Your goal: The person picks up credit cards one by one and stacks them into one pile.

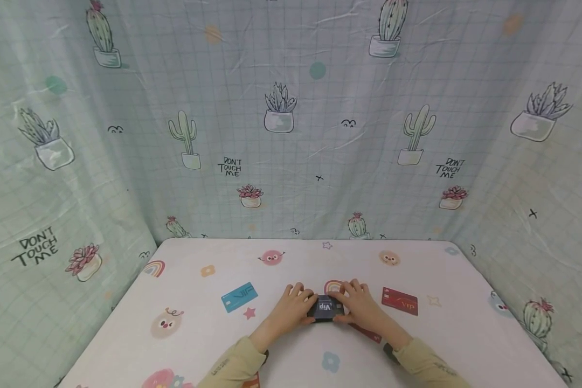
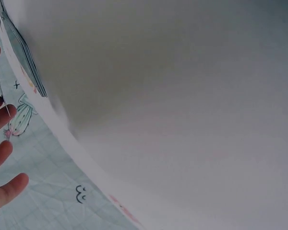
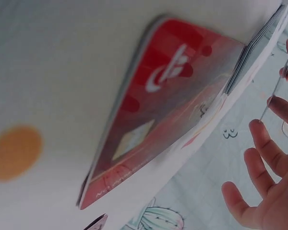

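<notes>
Both hands hold a dark card marked "Vip" point(image 1: 326, 308) by its two ends, near the middle of the table. My left hand point(image 1: 291, 310) has its thumb at the near corner and fingertips at the far corner. Opposite it, my right hand point(image 1: 360, 308) grips the other end in the same way. In the right wrist view the card point(image 3: 274, 91) shows as a thin edge, lifted off a stack of cards point(image 3: 252, 52) on the table. That stack point(image 2: 26, 55) also appears in the left wrist view, where fingers point(image 2: 1, 122) touch the held card.
On the white patterned table point(image 1: 291, 350), a blue card point(image 1: 240, 297) lies left and a red card point(image 1: 400, 300) right. Another red card point(image 1: 368, 332) is partly under my right forearm. Part of an orange card point(image 1: 252, 381) shows by the left sleeve. Patterned curtain point(image 1: 291, 161) surrounds the table.
</notes>
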A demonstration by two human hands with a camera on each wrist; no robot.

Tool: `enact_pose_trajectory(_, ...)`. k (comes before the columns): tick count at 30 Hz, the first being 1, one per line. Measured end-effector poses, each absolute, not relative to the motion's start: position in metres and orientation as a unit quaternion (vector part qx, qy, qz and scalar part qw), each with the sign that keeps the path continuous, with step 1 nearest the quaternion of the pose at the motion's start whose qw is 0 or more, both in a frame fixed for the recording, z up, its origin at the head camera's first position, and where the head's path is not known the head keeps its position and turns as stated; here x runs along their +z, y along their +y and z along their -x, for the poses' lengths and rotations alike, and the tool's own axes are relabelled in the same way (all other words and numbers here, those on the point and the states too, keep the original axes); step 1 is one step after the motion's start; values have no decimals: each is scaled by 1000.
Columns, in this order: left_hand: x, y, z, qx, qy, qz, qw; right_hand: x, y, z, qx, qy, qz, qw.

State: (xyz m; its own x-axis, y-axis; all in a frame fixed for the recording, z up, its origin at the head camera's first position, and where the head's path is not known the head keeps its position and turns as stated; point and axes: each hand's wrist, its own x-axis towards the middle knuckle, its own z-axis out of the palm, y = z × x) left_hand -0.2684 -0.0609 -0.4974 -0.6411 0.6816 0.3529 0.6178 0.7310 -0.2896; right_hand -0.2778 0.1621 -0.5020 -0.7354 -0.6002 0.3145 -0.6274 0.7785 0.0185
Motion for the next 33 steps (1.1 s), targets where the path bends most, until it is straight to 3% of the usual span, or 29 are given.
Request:
enact_pose_trajectory(17, -501, -62, 270, 83, -907, 360, 201, -505, 163, 280, 57, -922, -352, 149)
enact_pose_trajectory(25, -503, -63, 269, 89, -903, 365, 208, -501, 163, 276, 62, -933, -340, 98)
enact_pose_trajectory(33, -504, -62, 269, 83, -904, 369, 200, -500, 163, 274, 64, -934, -339, 90)
